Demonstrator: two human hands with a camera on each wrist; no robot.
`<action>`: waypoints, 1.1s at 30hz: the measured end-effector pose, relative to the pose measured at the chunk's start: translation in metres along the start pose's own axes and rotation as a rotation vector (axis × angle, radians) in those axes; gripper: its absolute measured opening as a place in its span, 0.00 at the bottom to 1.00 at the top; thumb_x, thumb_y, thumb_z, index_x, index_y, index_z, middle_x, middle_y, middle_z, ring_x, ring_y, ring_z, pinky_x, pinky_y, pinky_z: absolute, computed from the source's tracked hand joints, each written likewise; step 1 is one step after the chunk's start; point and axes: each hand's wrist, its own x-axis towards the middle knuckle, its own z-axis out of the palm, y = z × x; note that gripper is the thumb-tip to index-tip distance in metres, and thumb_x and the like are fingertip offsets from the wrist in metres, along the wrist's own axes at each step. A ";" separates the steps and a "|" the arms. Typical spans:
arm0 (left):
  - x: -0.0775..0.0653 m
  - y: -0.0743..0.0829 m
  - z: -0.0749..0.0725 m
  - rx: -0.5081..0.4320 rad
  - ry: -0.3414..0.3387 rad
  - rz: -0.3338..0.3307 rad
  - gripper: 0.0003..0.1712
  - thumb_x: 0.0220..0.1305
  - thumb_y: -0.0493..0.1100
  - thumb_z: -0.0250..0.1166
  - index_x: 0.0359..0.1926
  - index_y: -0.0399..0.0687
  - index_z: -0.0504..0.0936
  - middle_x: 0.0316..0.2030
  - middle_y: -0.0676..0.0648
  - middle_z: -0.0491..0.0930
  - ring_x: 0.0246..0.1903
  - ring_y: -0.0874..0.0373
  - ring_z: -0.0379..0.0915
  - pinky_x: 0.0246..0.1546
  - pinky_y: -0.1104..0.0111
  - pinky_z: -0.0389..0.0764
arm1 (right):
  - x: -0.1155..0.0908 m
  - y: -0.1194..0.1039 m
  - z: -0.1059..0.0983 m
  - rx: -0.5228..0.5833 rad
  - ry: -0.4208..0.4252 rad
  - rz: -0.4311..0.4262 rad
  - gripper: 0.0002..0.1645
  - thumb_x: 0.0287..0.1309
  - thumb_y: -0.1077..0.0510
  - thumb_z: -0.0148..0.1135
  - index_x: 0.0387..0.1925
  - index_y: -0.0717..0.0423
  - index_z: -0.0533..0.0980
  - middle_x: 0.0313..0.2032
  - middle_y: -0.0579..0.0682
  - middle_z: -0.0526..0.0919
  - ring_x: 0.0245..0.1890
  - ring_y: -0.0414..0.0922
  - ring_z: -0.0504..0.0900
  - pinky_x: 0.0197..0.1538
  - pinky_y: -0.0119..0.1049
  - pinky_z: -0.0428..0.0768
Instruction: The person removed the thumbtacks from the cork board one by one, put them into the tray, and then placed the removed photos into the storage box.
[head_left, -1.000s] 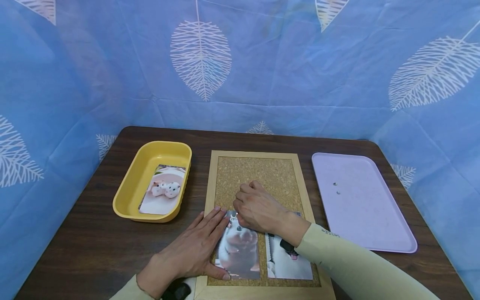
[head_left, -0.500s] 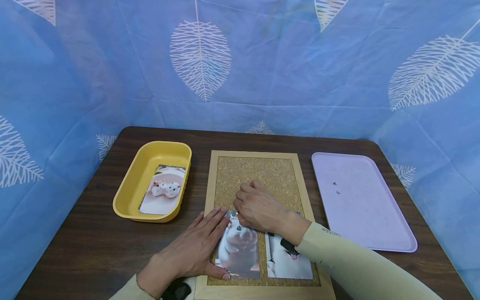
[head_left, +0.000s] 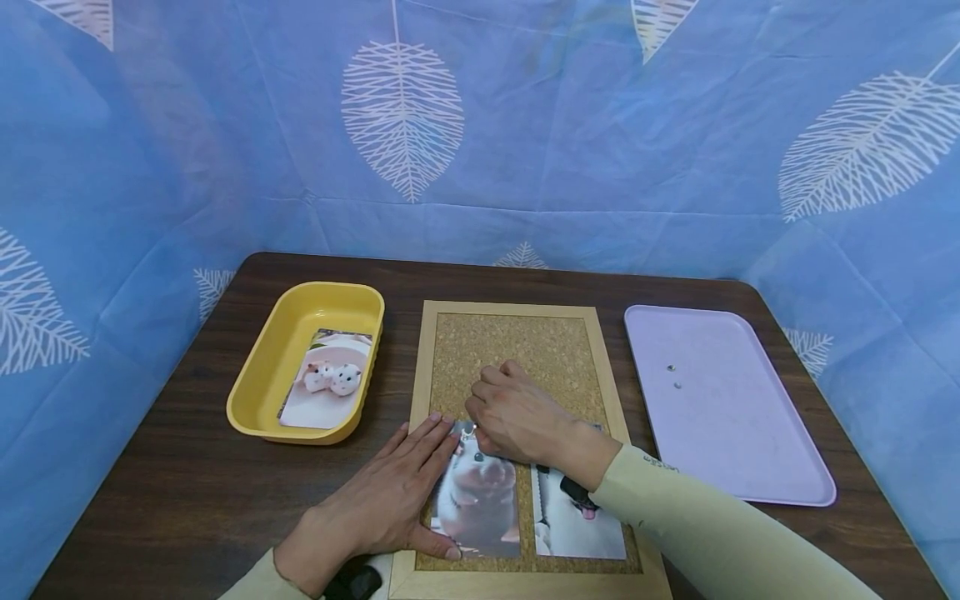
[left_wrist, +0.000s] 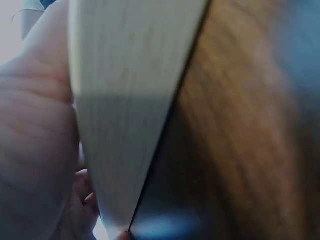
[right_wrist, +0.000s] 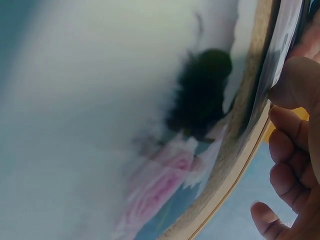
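In the head view, a cork board [head_left: 517, 354] with a pale wooden frame holds two photos. My left hand [head_left: 390, 492] lies flat with straight fingers across the frame's left side and the edge of the hamster photo [head_left: 480, 508]. My right hand [head_left: 525, 421], fingers curled, presses with its thumb near the top of that photo; what lies under the thumb is hidden. The right forearm crosses over the second, mostly white photo [head_left: 577, 533]. Close up in the right wrist view are the curled fingers [right_wrist: 287, 150] and a photo with a pink flower [right_wrist: 160, 192].
A yellow bin [head_left: 251, 396] on the left contains another photo [head_left: 330, 379] of two white-and-pink animals. On the right lies a lilac tray [head_left: 742, 400] bearing two small shiny pieces [head_left: 671, 367]. All stand on a dark wooden table [head_left: 172, 492] before a blue leaf-patterned cloth.
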 end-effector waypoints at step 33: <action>0.001 0.000 0.001 -0.004 0.002 0.000 0.78 0.47 0.92 0.56 0.86 0.49 0.47 0.86 0.46 0.42 0.85 0.50 0.35 0.82 0.43 0.49 | 0.001 0.000 -0.001 -0.027 0.020 -0.007 0.11 0.62 0.45 0.66 0.32 0.47 0.82 0.31 0.42 0.83 0.37 0.45 0.73 0.45 0.42 0.73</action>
